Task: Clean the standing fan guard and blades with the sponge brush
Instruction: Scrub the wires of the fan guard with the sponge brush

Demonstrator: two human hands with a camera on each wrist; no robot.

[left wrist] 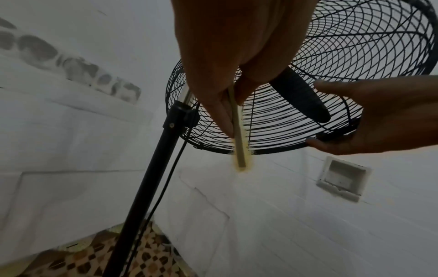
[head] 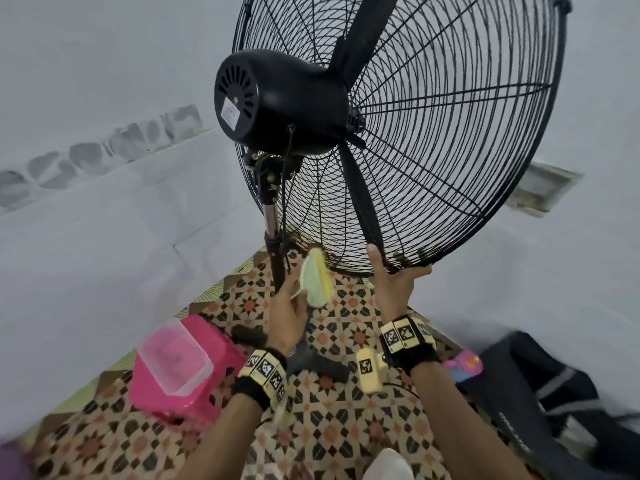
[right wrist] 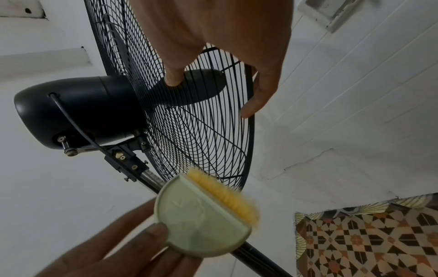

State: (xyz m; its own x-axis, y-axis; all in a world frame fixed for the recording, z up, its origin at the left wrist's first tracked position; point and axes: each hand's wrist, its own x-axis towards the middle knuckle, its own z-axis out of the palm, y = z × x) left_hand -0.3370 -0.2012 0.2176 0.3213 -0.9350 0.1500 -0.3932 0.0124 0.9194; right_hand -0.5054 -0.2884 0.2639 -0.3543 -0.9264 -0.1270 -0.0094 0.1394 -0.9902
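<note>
The left hand (head: 289, 313) pinches the brush (head: 316, 281), a pale green half-disc with yellow bristles along its straight edge; thumb and fingers close on the flat body, seen edge-on in the left wrist view (left wrist: 238, 131) and face-on in the right wrist view (right wrist: 203, 215). The bristles point toward the lower rim of the guard (head: 433, 133), just beside the wires; contact cannot be told. The right hand (head: 394, 282) grips the bottom rim of the guard, thumb on the rear wires and fingers curled round the outer ring, as the left wrist view (left wrist: 384, 116) shows. Inside the guard a black blade (head: 360, 199) hangs down toward the right hand, and a second blade (head: 367, 32) points up. The black motor housing (head: 280, 102) sits behind the guard, atop the pole (head: 273, 244), with a cable (head: 285, 202) hanging beside it. The fan stands on a patterned tiled floor (head: 346, 427) near white walls (head: 104, 237). On the floor at left lies a pink stool (head: 207, 368) with a clear tub (head: 173, 358) on it; a dark bag (head: 540, 382) lies at right. Both wrists carry marker bands (head: 266, 372).
</note>
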